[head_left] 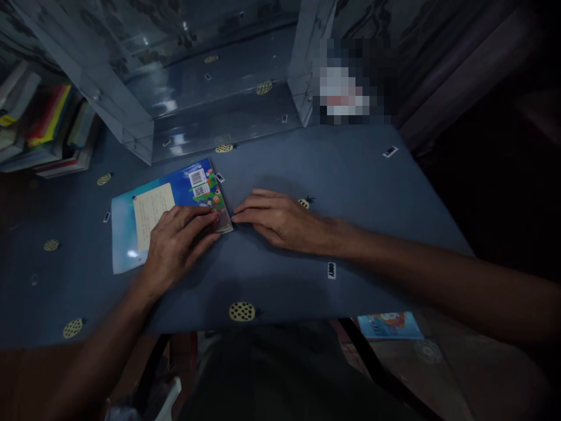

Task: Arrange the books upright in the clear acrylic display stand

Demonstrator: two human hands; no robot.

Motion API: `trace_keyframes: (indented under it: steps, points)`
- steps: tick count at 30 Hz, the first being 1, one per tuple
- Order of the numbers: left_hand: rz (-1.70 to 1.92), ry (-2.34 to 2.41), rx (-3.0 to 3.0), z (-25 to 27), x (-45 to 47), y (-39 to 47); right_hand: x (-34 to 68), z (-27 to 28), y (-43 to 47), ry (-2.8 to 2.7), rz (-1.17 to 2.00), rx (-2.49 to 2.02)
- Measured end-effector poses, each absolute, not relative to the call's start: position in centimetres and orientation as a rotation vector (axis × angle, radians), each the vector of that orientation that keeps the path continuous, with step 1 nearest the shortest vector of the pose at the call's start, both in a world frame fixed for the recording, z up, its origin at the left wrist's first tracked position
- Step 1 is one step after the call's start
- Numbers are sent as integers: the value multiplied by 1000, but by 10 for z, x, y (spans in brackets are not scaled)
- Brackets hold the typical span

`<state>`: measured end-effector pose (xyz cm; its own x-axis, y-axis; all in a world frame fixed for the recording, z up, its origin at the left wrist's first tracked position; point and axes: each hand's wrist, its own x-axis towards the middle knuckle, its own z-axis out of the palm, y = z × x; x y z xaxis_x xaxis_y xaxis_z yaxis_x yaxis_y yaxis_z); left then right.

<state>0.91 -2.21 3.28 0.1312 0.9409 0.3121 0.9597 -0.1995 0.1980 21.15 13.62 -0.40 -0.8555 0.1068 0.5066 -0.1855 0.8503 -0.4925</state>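
A thin paperback book [125, 216] lies on the table with its blue back cover up, showing a barcode and a cream text panel. My left hand [177, 240] rests across its lower right part, fingers stretched out toward the right edge and thumb near the bottom edge. That hand hides some of the cover. Just right of the book's lower right corner is my right hand [280, 219], low over the table with fingers extended and slightly bent. Its fingertips are at or very near the book's edge; contact cannot be made out.
The table [280, 286] has a blue-grey cloth printed with pineapples. A clear plastic stand [135, 126] rises at the back. Stacked books [56, 128] sit at the far left. A blurred-out object [344, 90] is at back right. A blue packet [390, 325] lies below the front edge.
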Motion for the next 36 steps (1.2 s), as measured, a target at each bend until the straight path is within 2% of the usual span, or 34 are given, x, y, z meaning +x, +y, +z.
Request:
trace_keyframes:
  steps: [21,36]
  points:
    - [-618,-1962,-2353,36,12,-22,211,-4,136,-2483,738,78]
    - [-525,-1856,-2365,34,7,-24,212,0,136,-2566,608,184]
